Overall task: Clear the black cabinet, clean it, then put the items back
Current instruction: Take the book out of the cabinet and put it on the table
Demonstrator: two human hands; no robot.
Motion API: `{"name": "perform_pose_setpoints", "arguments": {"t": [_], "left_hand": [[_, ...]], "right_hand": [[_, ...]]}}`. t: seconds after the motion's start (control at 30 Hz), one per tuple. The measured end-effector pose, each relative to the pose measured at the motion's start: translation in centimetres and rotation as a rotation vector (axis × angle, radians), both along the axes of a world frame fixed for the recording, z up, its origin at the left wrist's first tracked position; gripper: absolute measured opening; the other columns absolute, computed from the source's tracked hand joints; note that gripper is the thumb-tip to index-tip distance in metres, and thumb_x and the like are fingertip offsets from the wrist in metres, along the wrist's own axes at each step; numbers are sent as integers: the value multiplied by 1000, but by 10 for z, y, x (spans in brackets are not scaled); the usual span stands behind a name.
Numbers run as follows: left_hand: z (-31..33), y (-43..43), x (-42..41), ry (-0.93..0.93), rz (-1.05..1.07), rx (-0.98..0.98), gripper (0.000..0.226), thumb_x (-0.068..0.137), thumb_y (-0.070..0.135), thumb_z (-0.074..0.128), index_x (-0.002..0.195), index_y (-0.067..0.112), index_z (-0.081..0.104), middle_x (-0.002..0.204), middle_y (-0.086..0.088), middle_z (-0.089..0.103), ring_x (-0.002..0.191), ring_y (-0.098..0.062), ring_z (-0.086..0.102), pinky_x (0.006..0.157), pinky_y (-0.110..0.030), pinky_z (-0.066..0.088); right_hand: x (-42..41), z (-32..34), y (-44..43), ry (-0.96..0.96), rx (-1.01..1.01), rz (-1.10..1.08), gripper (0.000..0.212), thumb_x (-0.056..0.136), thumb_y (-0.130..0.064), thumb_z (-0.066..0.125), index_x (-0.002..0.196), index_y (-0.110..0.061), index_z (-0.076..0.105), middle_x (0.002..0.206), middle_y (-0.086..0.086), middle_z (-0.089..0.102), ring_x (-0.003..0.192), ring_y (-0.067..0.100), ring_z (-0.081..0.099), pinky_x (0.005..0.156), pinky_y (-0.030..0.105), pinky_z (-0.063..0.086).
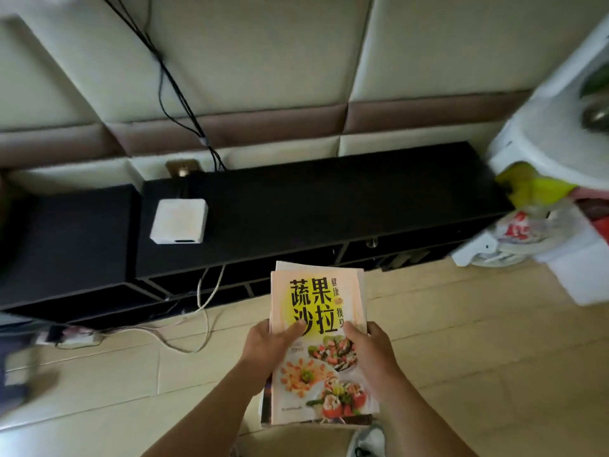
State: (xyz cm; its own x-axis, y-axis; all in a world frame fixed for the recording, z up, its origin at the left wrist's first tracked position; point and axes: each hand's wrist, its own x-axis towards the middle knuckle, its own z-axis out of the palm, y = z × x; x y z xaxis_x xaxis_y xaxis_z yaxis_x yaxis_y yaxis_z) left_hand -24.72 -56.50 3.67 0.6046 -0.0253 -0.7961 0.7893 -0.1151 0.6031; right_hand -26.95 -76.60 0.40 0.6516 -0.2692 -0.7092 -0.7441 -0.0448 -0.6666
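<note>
Two hands held a stack of books (318,305) in front of the black cabinet (329,206), above the tiled floor (478,341). The left hand (268,346) gripped the stack's left edge with its thumb pressed onto the top cover, and the right hand (370,349) clasped the right edge in the same way, thumb on top and fingers hidden beneath. The top book showed a yellow patch with large dark characters and photographs of salads (at least two more books lay under it, their edges peeking out). The stack was just short of the cabinet's front edge, not touching it.

On the cabinet's top, toward its left end, sat a small white box (179,221). Black cables (171,80) ran down the padded wall (263,61) to the cabinet's back edge behind that box. A white cable (206,291) hung from the open shelf below and trailed across the floor toward a power strip (79,338). Beside the cabinet's right end stood a white appliance (543,127), with plastic bags (534,232) bunched against it.
</note>
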Motion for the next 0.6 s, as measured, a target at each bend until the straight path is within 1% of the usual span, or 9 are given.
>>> {"name": "perform_pose_setpoints", "arguments": {"t": [0.07,0.13,0.2,0.27,0.33,0.47,0.53,0.6], "left_hand": [[70,24,-5,-9,22,-21,49,79,48,79,106,10,64,82,-13,77,73,-31,76,74,-51,62],[133,51,-8,-33,56,-13,51,79,49,79,107,10,63,83,-13,77,74,-32,76,74,-52,62],[189,81,-8,-53,102,-11,53,78,50,80,108,9,63,83,-14,77,74,-32,76,73,-53,62],[237,108,-7,-76,138,-12,52,78,50,80,109,11,63,84,-13,77,74,-31,76,74,-53,62],[274,136,-2,-137,177,12,48,79,48,79,107,12,65,84,-10,77,74,-29,76,75,-51,62],[327,183,-1,-216,304,41,42,81,42,80,106,11,66,86,-9,78,76,-26,76,78,-49,62],[344,204,-9,-250,376,46,40,82,38,80,107,10,67,86,-9,78,77,-27,77,79,-49,62],[356,226,-23,-278,465,75,39,82,38,80,106,9,68,85,-10,78,77,-27,76,78,-49,62]], "right_hand": [[1,74,22,-12,11,36,22,93,-38,68,106,-22,63,99,6,74,89,26,74,84,51,60],[6,139,48,-34,-3,63,23,91,-40,69,106,-23,63,98,5,75,89,27,74,81,54,60],[11,194,76,-58,10,74,25,90,-39,71,107,-22,64,98,6,74,88,29,74,77,58,61],[19,242,105,-85,74,112,24,91,-38,72,107,-22,63,100,8,73,87,29,75,76,59,60],[31,275,132,-114,108,159,27,91,-41,71,109,-23,62,102,10,73,88,30,76,79,59,60],[57,315,184,-183,90,289,34,87,-49,68,108,-23,62,101,9,74,89,28,75,81,53,60],[68,330,212,-206,95,351,37,85,-48,69,108,-21,62,100,9,74,88,28,75,81,53,61],[76,343,241,-234,99,439,34,87,-42,71,110,-18,63,100,9,74,89,28,75,81,53,60]]}}
